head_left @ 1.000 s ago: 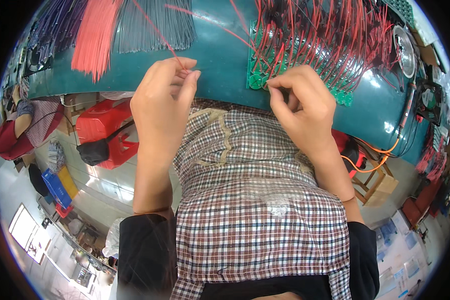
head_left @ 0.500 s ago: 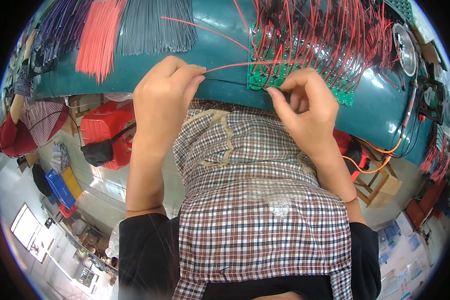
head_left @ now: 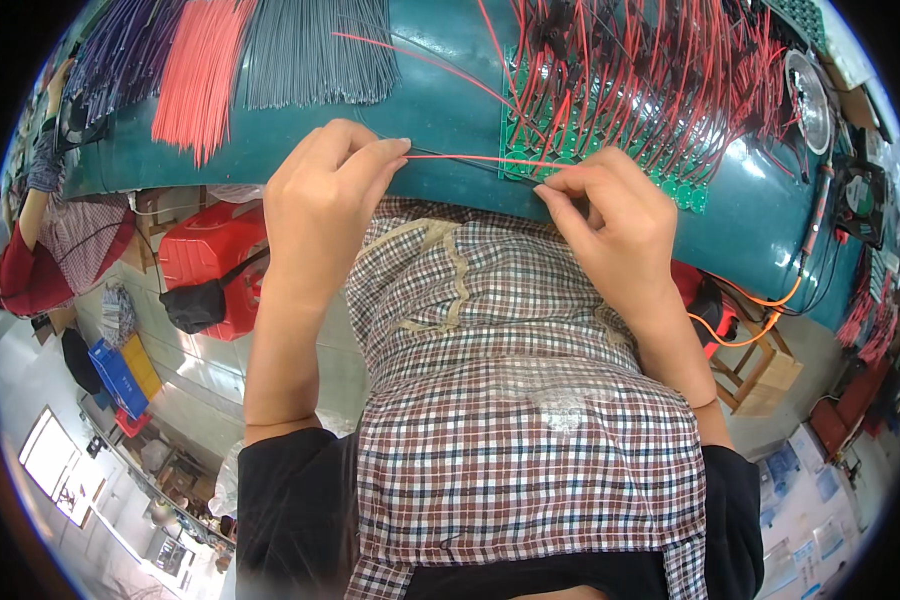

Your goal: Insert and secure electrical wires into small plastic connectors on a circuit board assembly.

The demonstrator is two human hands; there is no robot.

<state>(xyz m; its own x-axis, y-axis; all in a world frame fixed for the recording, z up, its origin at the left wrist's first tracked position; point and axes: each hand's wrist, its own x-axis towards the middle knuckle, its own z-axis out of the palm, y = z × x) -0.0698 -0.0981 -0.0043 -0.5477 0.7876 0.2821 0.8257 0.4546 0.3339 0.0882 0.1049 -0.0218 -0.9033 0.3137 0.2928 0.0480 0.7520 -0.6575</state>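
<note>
Nearest me, the left hand has closed thumb and forefinger on one end of a red wire; a second ago that wire slanted upward, and now it lies level and taut across to the right hand, whose fingertips pinch its other end beside the green circuit board. It looks ready for seating. Two hands, one wire held. Beyond, on the teal bench, lie three cut-wire bundles: purple, red, grey.

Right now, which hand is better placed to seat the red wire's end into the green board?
Probably the right hand: it pinches the red wire right beside the green circuit board, while the left hand grips it farther away.
</note>
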